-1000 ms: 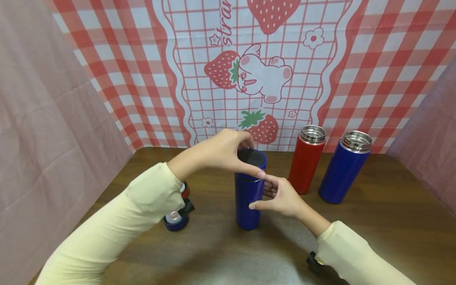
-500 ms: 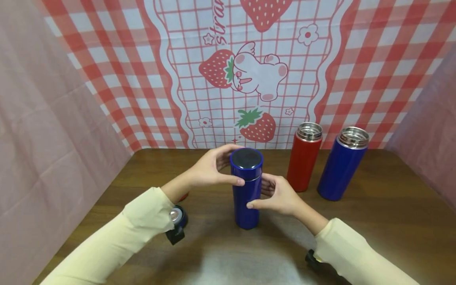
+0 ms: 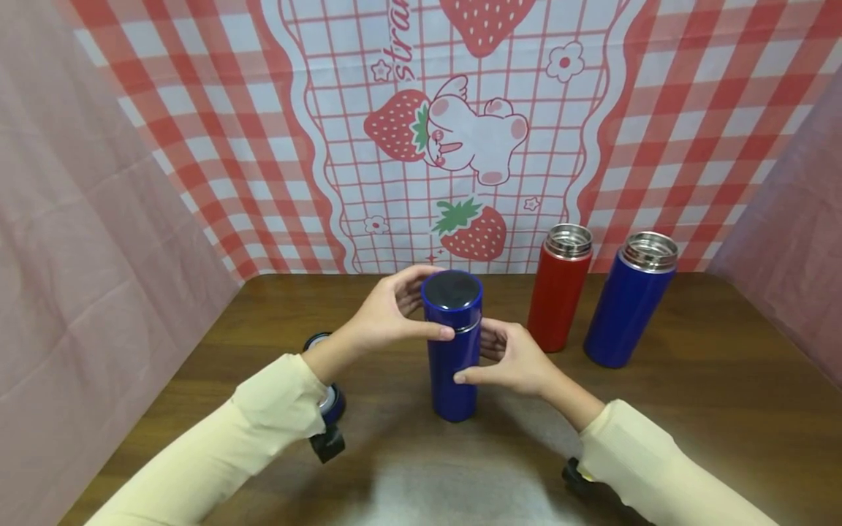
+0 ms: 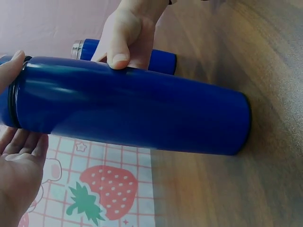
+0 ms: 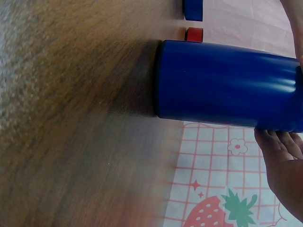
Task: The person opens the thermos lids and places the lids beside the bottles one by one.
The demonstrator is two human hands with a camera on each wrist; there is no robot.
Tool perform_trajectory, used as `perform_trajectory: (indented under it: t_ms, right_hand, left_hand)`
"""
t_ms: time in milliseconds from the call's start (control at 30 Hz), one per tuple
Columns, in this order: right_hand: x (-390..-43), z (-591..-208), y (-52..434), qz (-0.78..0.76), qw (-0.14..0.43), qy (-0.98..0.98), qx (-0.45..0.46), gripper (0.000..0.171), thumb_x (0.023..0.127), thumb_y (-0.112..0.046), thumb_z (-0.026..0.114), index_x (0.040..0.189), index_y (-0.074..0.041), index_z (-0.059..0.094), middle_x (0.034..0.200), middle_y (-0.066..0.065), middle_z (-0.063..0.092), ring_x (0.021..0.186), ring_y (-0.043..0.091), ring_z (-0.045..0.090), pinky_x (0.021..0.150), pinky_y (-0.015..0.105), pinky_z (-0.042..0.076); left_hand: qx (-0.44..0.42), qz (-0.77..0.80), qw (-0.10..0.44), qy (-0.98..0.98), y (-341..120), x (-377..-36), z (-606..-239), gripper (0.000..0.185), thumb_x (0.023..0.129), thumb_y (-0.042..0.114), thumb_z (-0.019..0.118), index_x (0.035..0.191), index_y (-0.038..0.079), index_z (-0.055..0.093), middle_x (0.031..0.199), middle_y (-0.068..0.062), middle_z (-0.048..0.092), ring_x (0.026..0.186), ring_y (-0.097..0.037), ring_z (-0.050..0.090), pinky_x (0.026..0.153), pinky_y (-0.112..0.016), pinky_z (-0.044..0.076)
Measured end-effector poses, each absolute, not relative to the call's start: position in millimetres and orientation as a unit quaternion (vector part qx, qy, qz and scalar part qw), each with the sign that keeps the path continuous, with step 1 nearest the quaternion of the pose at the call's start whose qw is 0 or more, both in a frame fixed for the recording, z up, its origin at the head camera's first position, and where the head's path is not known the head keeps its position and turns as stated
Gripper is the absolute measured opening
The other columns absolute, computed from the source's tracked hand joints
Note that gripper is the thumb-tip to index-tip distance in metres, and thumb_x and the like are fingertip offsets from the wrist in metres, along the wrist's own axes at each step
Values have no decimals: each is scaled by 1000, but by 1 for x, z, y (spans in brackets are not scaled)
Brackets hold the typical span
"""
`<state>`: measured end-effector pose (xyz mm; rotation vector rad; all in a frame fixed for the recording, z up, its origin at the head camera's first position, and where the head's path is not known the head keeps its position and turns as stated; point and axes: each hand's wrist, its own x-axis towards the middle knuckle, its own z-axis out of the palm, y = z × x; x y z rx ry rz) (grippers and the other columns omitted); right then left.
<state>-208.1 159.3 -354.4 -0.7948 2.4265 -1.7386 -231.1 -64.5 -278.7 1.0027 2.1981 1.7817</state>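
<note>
A dark blue thermos bottle (image 3: 454, 365) stands upright on the wooden table, its blue lid (image 3: 454, 315) with a glossy black top seated on it. My left hand (image 3: 395, 310) grips around the lid from the left, its thumb across the front near the seam and its fingers behind. Lower down, my right hand (image 3: 516, 361) holds the body from the right, thumb on the front and fingertips hidden behind. In the left wrist view the right hand (image 4: 130, 38) has its thumb on the bottle's side (image 4: 132, 109). The right wrist view shows the bottle's base (image 5: 163, 80) at the tabletop.
A red bottle (image 3: 559, 299) and another blue bottle (image 3: 628, 314), both lidless with steel necks, stand at the back right. An upturned blue lid (image 3: 335, 405) lies left, partly behind the left sleeve (image 3: 283, 394); a red lid (image 5: 194, 34) shows in the right wrist view.
My left hand has turned back from over the lid to its left side, uncovering the black top. The right hand keeps its hold on the body. The head view has shifted slightly.
</note>
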Motion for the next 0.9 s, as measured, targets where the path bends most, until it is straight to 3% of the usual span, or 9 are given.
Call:
perform_trajectory:
  t_ms: [333, 433, 567, 667, 800, 900]
  right_hand:
    - [-210, -353, 160, -555, 37, 791, -254, 69, 72, -13, 83, 131, 4, 52, 122, 22, 66, 113, 32, 65, 94, 35, 54]
    - [-210, -353, 160, -557, 42, 790, -252, 69, 72, -13, 83, 131, 4, 52, 123, 22, 65, 113, 33, 65, 94, 37, 54]
    - [-210, -351, 159, -558, 41, 792, -243, 70, 71, -12, 84, 131, 4, 52, 123, 23, 65, 113, 33, 65, 95, 38, 54]
    - [-210, -349, 158, -559, 32, 795, -233, 69, 70, -11, 84, 129, 6, 54, 121, 24, 65, 113, 34, 65, 95, 38, 54]
    - [-205, -348, 157, -565, 14, 797, -212, 67, 67, -10, 86, 125, 8, 56, 118, 25, 66, 111, 33, 65, 94, 36, 54]
    - [-199, -345, 160, -565, 1, 804, -187, 67, 67, -11, 86, 124, 8, 57, 118, 25, 67, 112, 34, 65, 94, 38, 54]
  left_hand:
    - [316, 603, 56, 730, -64, -228, -265, 65, 73, -2, 78, 132, 2, 50, 132, -17, 59, 127, -27, 56, 110, -30, 42]
    - [314, 613, 57, 723, -68, -228, -262, 70, 73, 21, 84, 132, 4, 50, 132, -17, 59, 127, -27, 55, 112, -34, 40]
    - [321, 621, 46, 714, -76, -228, -253, 95, 59, 52, 87, 132, 3, 50, 131, -18, 57, 126, -25, 56, 112, -35, 41]
    - [323, 623, 36, 711, -86, -227, -247, 89, 64, 45, 86, 132, 2, 49, 130, -18, 56, 120, -19, 59, 108, -30, 44]
    - [303, 609, 37, 732, -105, -225, -242, 68, 76, 21, 82, 133, 2, 49, 129, -17, 57, 116, -11, 60, 104, -25, 47]
    - [281, 576, 41, 767, -125, -224, -246, 63, 78, 16, 79, 132, 1, 50, 129, -18, 59, 117, -13, 60, 103, -26, 48]
